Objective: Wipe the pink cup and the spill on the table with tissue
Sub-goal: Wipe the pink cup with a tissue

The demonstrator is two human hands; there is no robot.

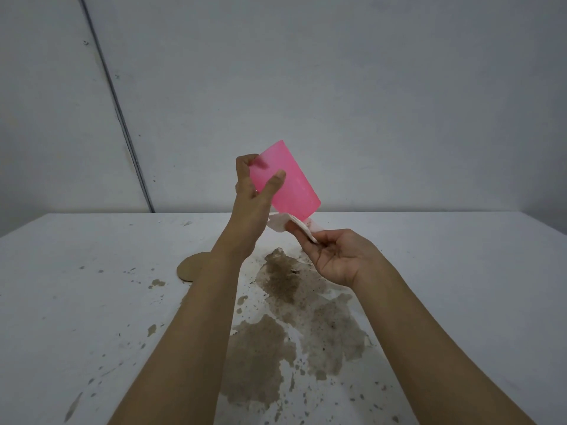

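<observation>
Two hands work above the spill (291, 302), both raised clear of the table (460, 271). Left hand (251, 182) grips the pink cup (291, 182) directly above the spill's far end: thumb curled across the near wall, fingers wrapped round the back and showing through the translucent plastic. The cup is tilted, narrow closed end up and to the left, wide open rim down and to the right. Right hand (334, 256), palm up above the spill's far right edge, pinches a folded white tissue (277, 223) between thumb and fingers; the remaining fingers are loosely curled. The tissue touches the cup's lower rim. The spill is a brown, gritty patch with ragged edges, running from below the cup toward the near side of the table. Scattered small splashes lie left of the spill, and a flat brown disc (187, 268) sits just beyond them, partly hidden by the left forearm. Right of the spill the surface is bare white. Beyond the spill, the table's far edge meets a grey wall (337, 87).
</observation>
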